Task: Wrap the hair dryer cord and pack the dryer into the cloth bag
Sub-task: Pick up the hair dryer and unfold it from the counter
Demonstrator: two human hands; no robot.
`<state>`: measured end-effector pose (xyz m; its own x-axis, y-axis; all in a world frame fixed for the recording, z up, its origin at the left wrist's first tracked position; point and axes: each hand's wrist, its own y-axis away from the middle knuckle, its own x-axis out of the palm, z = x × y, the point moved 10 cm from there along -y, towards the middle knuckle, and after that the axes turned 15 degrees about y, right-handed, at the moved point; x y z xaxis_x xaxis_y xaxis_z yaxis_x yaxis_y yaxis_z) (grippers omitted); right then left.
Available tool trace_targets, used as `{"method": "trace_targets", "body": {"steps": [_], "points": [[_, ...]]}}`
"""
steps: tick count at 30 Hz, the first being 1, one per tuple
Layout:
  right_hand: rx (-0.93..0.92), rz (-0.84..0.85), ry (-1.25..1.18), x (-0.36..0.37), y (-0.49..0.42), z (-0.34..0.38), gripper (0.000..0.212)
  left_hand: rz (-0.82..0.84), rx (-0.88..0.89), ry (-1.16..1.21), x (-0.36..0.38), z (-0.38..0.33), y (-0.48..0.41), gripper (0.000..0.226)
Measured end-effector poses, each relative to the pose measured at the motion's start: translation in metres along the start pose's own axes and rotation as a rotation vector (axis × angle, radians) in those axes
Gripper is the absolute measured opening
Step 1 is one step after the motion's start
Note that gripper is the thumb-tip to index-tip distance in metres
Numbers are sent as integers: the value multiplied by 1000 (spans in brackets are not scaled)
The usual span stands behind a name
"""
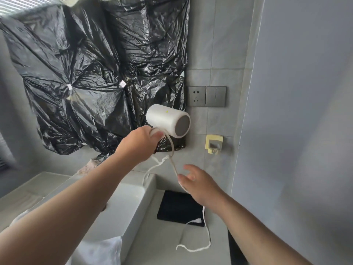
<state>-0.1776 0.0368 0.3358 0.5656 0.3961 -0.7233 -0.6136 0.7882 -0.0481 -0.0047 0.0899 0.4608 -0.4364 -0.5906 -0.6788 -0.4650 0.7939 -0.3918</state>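
A hair dryer (168, 121) is held up in front of a tiled wall, just right of the centre of the view. Its handle is gripped by the left hand (141, 144), fingers curled around it, so that the short white barrel is tipped up toward 1 o'clock with its grey end cap facing the camera. It is judged to be raised this way so that the cord (208, 232) hangs free for winding.

From the base of the handle the cord drops toward 5 o'clock and is met by the right hand (198, 182). It is laid across the thumb side of that hand, whose fingers are loosely curved and spread. Whether it is pinched or only guided cannot be told.

Past the right hand the cord falls to the grey counter (156, 241), is looped there, and ends at a white plug (198, 220) lying at the near right corner of the black cloth bag (177, 207). The bag is laid flat on the counter at 6 o'clock from the dryer, beside a white sink (133, 197). It is probably kept close for packing.

An empty wall socket (196, 96) is seen at 1 o'clock from the dryer, so the cord is unplugged. Wrapping appears barely begun.
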Motion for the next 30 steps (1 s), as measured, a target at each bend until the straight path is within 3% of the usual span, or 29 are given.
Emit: {"method": "trace_targets", "body": {"steps": [4,8,15,18,24,28,30], "points": [[-38,53,22,25,9,-5,27,34,-52,353,0,1,8,42],[-22,58,40,45,14,-14,27,6,-165,571,6,15,16,40],[68,107,361,94,14,-75,45,-7,-352,922,11,48,10,41],[176,161,414,122,22,-113,47,-41,-378,980,8,72,-2,41],[311,192,372,163,16,-140,43,57,-423,968,41,131,1,44],[304,154,243,183,6,-129,23,126,-403,931,68,159,15,41],[357,53,30,186,5,-133,18,154,-398,933,81,173,24,42]]}}
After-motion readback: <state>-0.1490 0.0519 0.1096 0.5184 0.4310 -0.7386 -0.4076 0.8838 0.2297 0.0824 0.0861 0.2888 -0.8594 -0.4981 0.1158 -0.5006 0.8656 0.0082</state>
